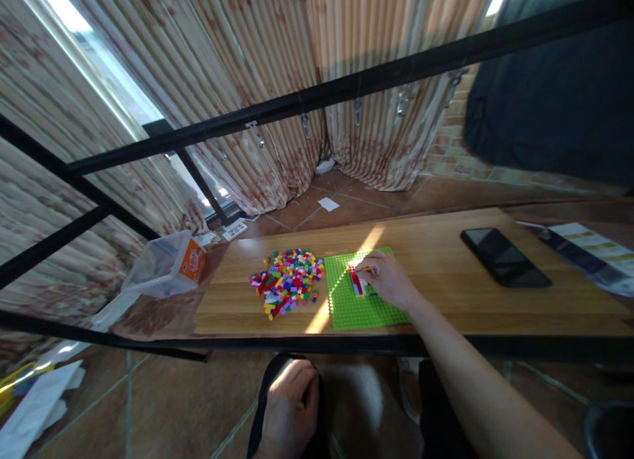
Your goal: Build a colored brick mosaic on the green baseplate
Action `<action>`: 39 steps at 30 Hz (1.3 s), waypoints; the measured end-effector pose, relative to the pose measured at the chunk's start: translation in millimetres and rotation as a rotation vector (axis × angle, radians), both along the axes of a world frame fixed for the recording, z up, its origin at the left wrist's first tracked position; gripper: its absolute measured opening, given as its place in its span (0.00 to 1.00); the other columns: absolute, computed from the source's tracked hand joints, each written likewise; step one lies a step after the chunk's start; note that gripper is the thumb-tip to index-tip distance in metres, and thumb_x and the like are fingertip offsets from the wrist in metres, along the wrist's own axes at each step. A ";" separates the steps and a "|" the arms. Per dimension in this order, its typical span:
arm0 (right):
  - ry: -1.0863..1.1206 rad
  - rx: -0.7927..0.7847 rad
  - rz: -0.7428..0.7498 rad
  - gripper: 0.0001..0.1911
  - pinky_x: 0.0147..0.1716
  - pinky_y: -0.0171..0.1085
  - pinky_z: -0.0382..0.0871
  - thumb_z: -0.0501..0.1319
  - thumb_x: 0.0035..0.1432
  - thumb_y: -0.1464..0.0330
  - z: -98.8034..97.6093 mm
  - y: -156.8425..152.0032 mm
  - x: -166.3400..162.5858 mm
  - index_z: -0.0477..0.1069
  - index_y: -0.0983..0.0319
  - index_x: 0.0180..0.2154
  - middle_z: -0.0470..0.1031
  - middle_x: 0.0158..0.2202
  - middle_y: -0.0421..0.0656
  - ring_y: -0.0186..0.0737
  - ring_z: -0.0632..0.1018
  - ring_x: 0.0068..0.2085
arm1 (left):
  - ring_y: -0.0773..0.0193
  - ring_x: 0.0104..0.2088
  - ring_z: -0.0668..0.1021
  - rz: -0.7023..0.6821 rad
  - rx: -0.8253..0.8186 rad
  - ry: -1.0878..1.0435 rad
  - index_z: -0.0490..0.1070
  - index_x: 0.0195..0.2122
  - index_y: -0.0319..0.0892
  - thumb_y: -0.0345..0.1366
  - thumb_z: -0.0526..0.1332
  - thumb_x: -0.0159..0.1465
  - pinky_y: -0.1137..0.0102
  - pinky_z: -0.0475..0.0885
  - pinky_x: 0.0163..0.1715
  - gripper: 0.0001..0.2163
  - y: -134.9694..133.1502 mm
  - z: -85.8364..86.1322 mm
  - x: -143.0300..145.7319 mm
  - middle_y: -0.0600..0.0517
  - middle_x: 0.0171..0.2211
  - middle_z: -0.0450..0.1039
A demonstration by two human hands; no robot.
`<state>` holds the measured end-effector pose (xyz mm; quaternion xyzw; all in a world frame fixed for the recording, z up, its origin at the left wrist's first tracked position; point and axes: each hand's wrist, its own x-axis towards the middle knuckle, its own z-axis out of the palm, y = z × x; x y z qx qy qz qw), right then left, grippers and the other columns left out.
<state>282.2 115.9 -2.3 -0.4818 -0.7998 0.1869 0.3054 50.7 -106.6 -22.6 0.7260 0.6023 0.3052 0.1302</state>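
Note:
My right hand [393, 281] reaches over a green studded baseplate [347, 317] on the bench. Its fingers are pinched at a small yellowish toy brick, partly hidden by the fingertips. Just under and beside them, a small patch of joined bricks [356, 281] in red, white and light blue sits on the plate. Left of the plate lies a loose pile of toy bricks [292, 281] in many colours. My left hand [293, 406] rests on my knee below the bench edge, its fingers curled in with nothing visible in them.
A black phone [505, 257] lies on the wooden bench [436, 241] to the right, with a printed packet [594, 251] beyond it. A clear plastic box [166, 264] with an orange label stands past the left end. A black metal bar [337, 89] crosses beyond the bench.

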 end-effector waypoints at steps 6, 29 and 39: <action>-0.047 0.027 -0.032 0.08 0.47 0.42 0.63 0.64 0.57 0.70 -10.7 4.3 -0.2 0.81 0.53 0.31 0.79 0.36 0.40 0.41 0.75 0.42 | 0.64 0.34 0.77 0.005 0.016 0.014 0.74 0.35 0.44 0.28 0.56 0.65 0.71 0.75 0.35 0.08 0.0 -1.2 0.2 0.51 0.33 0.75; 0.044 0.031 -0.348 0.12 0.48 0.48 0.66 0.63 0.55 0.62 -13.2 6.7 -8.1 0.80 0.61 0.38 0.77 0.41 0.51 0.49 0.75 0.46 | 0.64 0.34 0.78 0.011 0.001 0.019 0.74 0.35 0.44 0.28 0.56 0.64 0.70 0.75 0.36 0.08 0.0 1.8 1.7 0.51 0.34 0.76; -0.038 -0.015 -0.361 0.17 0.49 0.48 0.63 0.65 0.53 0.59 -32.1 12.7 -11.2 0.79 0.60 0.42 0.74 0.46 0.50 0.51 0.71 0.49 | 0.65 0.35 0.78 0.018 0.011 0.000 0.74 0.37 0.44 0.28 0.57 0.65 0.70 0.75 0.37 0.07 -1.3 -3.1 0.3 0.52 0.35 0.76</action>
